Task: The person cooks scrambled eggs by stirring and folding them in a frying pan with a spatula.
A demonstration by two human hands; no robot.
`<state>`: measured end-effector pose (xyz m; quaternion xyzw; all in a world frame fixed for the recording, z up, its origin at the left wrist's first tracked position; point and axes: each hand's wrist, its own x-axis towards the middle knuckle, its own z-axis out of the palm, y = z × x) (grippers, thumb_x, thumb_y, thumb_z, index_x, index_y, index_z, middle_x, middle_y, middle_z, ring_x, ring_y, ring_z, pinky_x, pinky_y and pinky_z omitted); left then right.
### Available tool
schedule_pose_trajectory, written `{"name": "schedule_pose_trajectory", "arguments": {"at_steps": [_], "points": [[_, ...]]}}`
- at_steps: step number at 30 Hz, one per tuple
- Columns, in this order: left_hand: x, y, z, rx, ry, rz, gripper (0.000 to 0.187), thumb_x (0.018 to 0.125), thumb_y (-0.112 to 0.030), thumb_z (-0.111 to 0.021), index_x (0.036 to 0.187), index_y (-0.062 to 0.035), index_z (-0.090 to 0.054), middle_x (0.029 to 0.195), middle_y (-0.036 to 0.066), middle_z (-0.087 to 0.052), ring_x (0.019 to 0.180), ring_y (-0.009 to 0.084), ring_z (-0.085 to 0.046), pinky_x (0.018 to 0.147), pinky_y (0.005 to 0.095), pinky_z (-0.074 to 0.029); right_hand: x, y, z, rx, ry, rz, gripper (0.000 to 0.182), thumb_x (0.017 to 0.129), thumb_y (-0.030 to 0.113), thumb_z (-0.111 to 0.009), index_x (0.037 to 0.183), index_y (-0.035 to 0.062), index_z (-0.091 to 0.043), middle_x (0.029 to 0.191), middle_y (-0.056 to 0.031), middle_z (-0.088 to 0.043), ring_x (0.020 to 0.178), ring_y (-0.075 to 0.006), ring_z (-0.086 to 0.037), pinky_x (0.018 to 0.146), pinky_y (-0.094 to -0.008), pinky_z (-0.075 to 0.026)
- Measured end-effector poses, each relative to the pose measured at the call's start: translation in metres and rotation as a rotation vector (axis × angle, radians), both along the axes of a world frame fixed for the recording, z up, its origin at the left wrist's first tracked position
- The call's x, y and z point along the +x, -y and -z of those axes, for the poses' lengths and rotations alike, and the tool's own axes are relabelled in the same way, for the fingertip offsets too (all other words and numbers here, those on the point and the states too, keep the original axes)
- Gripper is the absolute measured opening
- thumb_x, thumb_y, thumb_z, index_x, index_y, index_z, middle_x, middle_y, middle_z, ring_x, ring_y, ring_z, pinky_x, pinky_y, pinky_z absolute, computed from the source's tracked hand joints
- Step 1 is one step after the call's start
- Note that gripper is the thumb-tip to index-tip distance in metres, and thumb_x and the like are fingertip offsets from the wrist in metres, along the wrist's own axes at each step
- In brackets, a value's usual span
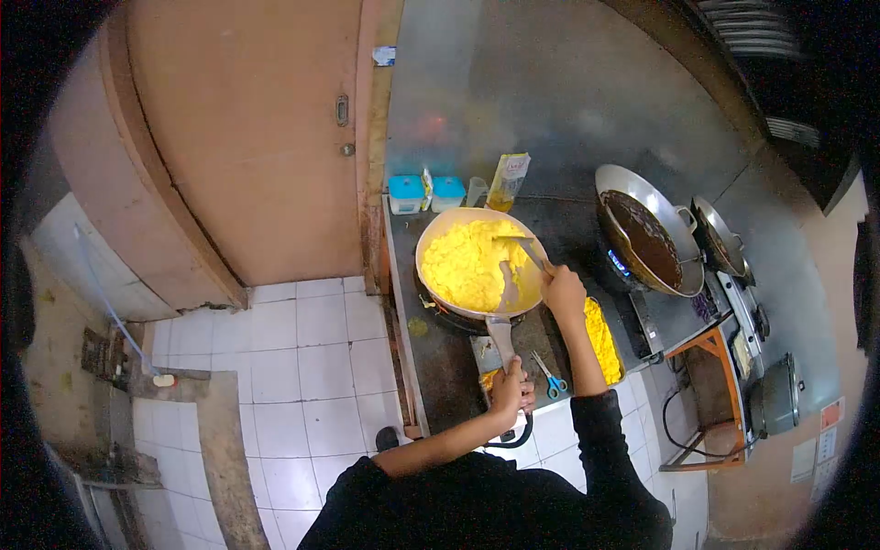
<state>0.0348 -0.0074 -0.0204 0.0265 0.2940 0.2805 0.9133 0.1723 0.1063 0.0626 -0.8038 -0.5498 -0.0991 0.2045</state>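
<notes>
1. In the head view, the left hand is closed around the pan handle.
2. The right hand is clamped on the spatula, and the 2 hands are apart.
3. The pan is at the left part of the counter; yellow food covers most of its bottom.
4. Scissors with blue handles lie near the left hand.
5. Behind the pan stand 2 boxes with blue lids, 1 cup and 1 pouch.
6. Farther right are 2 woks, the nearer with dark content.
</notes>
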Motion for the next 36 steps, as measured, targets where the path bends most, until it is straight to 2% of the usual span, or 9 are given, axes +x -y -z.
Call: {"name": "schedule_pose_trajectory", "arguments": {"at_steps": [2, 4, 8, 15, 19, 26, 32, 34, 36], "points": [[0.002, 0.001, 0.004, 0.026, -0.066, 0.002, 0.039, 0.082, -0.054, -0.048, 0.083, -0.0151, -0.040, 0.049, -0.002, -0.033, 0.033, 0.0148, -0.031, 0.032, 0.0322, -0.025, -0.012, -0.014, -0.014, -0.099, -0.021, -0.016, 0.026, 0.077, 0.023, -0.055, 0.101, 0.0142, -0.064, 0.082, -0.0189, -0.062, 0.077, -0.0348, -0.060, 0.068, -0.0436, -0.048], [0.006, -0.003, 0.011, 0.034, -0.051, 0.011, 0.040, 0.082, -0.054, -0.048, 0.083, -0.0144, -0.040, 0.049, -0.003, -0.033, 0.033, 0.0148, -0.031, 0.032, 0.0322, -0.025, -0.010, -0.027, -0.003, -0.135, 0.002, -0.032, 0.027, 0.077, 0.024, -0.056, 0.100, 0.0123, -0.063, 0.082, -0.0203, -0.061, 0.078, -0.0356, -0.060, 0.070, -0.0438, -0.048], [0.003, 0.000, 0.012, -0.017, 0.054, -0.001, 0.040, 0.082, -0.052, -0.048, 0.083, -0.0132, -0.040, 0.049, -0.003, -0.033, 0.033, 0.0144, -0.030, 0.033, 0.0316, -0.025, 0.004, -0.037, 0.013, -0.274, -0.085, -0.060, 0.025, 0.077, 0.029, -0.056, 0.089, 0.0085, -0.065, 0.084, -0.0223, -0.061, 0.083, -0.0370, -0.059, 0.071, -0.0445, -0.048], [-0.004, 0.003, -0.011, 0.036, -0.051, 0.022, 0.039, 0.083, -0.055, -0.044, 0.079, -0.0173, -0.040, 0.048, -0.006, -0.028, 0.035, 0.0092, -0.025, 0.035, 0.0260, -0.019, -0.046, 0.043, -0.116, -0.381, 0.378, -0.129, 0.023, 0.075, 0.026, -0.054, 0.073, 0.0066, -0.065, 0.073, -0.0178, -0.063, 0.067, -0.0301, -0.064, 0.060, -0.0403, -0.052], [-0.004, 0.003, -0.017, 0.031, 0.057, -0.019, 0.036, 0.085, -0.052, -0.043, 0.076, -0.0181, -0.042, 0.048, -0.006, -0.028, 0.036, 0.0086, -0.024, 0.035, 0.0251, -0.018, -0.071, 0.052, -0.077, -0.480, 0.613, -0.154, 0.017, 0.072, 0.024, -0.056, 0.075, 0.0098, -0.066, 0.070, -0.0129, -0.064, 0.064, -0.0238, -0.065, 0.049, -0.0370, -0.050], [0.000, 0.003, 0.000, 0.007, 0.113, 0.013, 0.034, 0.086, -0.054, -0.040, 0.079, -0.0213, -0.042, 0.048, -0.005, -0.030, 0.034, 0.0117, -0.027, 0.032, 0.0287, -0.020, -0.049, -0.004, 0.047, -0.493, 0.952, 0.270, 0.012, 0.074, 0.016, -0.054, 0.067, 0.0125, -0.062, 0.057, -0.0034, -0.056, 0.052, -0.0169, -0.058, 0.032, -0.0272, -0.036], [-0.022, -0.008, 0.002, -0.055, 0.346, 0.093, 0.034, 0.086, -0.053, -0.041, 0.079, -0.0200, -0.041, 0.049, -0.004, -0.032, 0.033, 0.0127, -0.029, 0.033, 0.0292, -0.023, 0.004, -0.027, 0.053, -0.275, 0.957, 0.033, 0.031, 0.079, 0.012, -0.048, 0.109, 0.0100, -0.056, 0.069, -0.0082, -0.052, 0.054, -0.0195, -0.055, 0.040, -0.0315, -0.043], [-0.031, -0.008, -0.014, 0.003, 0.090, 0.114, 0.031, 0.087, -0.049, -0.043, 0.079, -0.0187, -0.041, 0.049, -0.003, -0.032, 0.033, 0.0124, -0.029, 0.033, 0.0292, -0.023, 0.019, -0.034, 0.047, -0.203, 0.914, -0.125, 0.047, 0.080, 0.012, -0.047, 0.126, 0.0163, -0.043, 0.079, -0.0105, -0.052, 0.064, -0.0241, -0.056, 0.053, -0.0348, -0.047], [-0.038, -0.012, -0.021, -0.008, 0.118, 0.105, 0.031, 0.087, -0.046, -0.044, 0.079, -0.0164, -0.040, 0.050, -0.003, -0.031, 0.034, 0.0111, -0.028, 0.033, 0.0274, -0.022, 0.036, -0.047, 0.037, -0.149, 0.895, -0.220, 0.046, 0.078, 0.014, -0.049, 0.123, 0.0156, -0.043, 0.081, -0.0112, -0.052, 0.071, -0.0272, -0.055, 0.058, -0.0380, -0.044]]}}
